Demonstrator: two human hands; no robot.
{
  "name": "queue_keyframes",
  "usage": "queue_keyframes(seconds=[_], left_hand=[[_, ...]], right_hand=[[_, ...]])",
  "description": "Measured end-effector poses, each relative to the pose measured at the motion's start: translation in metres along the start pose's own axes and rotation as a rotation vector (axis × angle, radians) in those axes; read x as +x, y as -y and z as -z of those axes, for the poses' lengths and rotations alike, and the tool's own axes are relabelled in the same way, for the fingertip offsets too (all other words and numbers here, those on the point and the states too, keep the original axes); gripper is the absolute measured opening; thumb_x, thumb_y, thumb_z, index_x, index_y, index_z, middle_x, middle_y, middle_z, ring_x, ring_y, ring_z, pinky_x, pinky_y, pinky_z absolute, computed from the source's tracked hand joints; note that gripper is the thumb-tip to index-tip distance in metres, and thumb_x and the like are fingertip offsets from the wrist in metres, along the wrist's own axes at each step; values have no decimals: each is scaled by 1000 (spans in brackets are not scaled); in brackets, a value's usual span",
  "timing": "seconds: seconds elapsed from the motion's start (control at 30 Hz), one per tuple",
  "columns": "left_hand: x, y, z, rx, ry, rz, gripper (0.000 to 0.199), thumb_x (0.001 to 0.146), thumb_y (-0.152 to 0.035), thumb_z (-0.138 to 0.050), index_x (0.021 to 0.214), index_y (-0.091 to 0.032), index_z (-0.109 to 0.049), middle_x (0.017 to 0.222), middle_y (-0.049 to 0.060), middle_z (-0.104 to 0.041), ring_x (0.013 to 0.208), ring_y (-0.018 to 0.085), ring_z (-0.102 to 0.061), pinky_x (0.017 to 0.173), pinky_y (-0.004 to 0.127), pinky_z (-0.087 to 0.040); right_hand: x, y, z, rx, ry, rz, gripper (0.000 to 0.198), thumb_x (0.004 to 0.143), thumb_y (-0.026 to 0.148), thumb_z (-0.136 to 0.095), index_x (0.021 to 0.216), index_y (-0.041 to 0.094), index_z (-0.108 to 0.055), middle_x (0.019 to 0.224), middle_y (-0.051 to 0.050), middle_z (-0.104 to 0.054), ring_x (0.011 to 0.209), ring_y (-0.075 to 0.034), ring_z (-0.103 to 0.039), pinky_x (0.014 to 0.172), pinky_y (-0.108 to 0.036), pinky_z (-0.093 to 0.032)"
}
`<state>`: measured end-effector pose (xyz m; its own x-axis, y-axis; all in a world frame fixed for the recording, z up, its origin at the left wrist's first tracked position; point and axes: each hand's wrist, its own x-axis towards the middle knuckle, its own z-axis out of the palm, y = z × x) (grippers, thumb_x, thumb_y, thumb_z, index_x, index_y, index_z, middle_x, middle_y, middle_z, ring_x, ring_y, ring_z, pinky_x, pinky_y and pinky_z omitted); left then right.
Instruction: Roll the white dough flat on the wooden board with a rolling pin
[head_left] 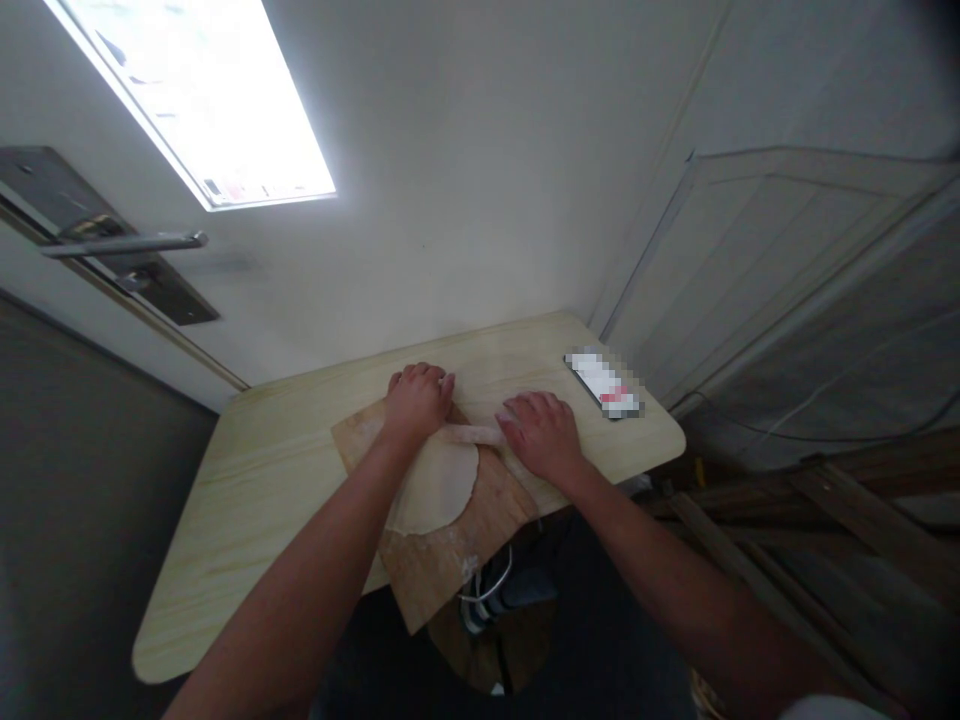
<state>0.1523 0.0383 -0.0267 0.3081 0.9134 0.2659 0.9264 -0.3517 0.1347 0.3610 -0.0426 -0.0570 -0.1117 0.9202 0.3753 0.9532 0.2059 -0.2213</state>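
Note:
A pale rolling pin [475, 434] lies across the far edge of a thin, flat sheet of dough [442, 490]. My left hand [421, 398] is closed over the pin's left end, and my right hand [541, 436] is closed over its right end. Only a short middle stretch of the pin shows between the hands. Beneath the dough is a brown wooden board [457, 565], set at an angle and jutting past the table's near edge. The dough has an uneven, rounded edge, and my left forearm hides part of it. Whitish smears mark the board's near corner.
The light wood-grain table [270, 470] stands against a white door with a metal handle [127, 243] and a bright window. A phone [604, 385] lies at the table's right end. Wooden slats [840, 500] are on the right, and a stool [495, 640] is below.

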Motion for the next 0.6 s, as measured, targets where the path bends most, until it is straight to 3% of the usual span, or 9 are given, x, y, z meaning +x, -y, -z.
queue_keyframes(seconds=[0.17, 0.33, 0.47, 0.6], left_hand=[[-23, -1, 4, 26, -29, -8, 46, 103, -42, -28, 96, -20, -68, 107, 12, -68, 105, 27, -58, 94, 42, -40], [-48, -6, 8, 37, -70, 56, 44, 103, -41, -28, 107, -21, -67, 114, 11, -68, 110, 28, -57, 96, 43, -39], [-58, -10, 9, -20, -92, 142, 39, 101, -39, -33, 115, -21, -65, 121, 13, -66, 116, 29, -56, 101, 46, -37], [-67, -1, 10, -110, -91, 171, 36, 99, -32, -35, 119, -19, -63, 126, 14, -65, 120, 30, -55, 102, 46, -38]], right_hand=[[-22, 10, 9, 8, 26, 2, 35, 99, 47, -44, 107, 24, -69, 116, -10, -68, 109, -29, -52, 97, -45, -33], [-35, 26, 20, -11, 30, -23, 34, 99, 48, -45, 112, 24, -67, 122, -11, -66, 117, -32, -48, 105, -57, -24], [-17, 61, 24, 0, 98, -31, 38, 100, 41, -41, 126, 21, -60, 134, -14, -60, 123, -31, -46, 109, -58, -22], [12, 101, 10, 52, 126, -69, 43, 102, 43, -34, 129, 20, -57, 134, -14, -60, 124, -31, -47, 108, -59, -26]])
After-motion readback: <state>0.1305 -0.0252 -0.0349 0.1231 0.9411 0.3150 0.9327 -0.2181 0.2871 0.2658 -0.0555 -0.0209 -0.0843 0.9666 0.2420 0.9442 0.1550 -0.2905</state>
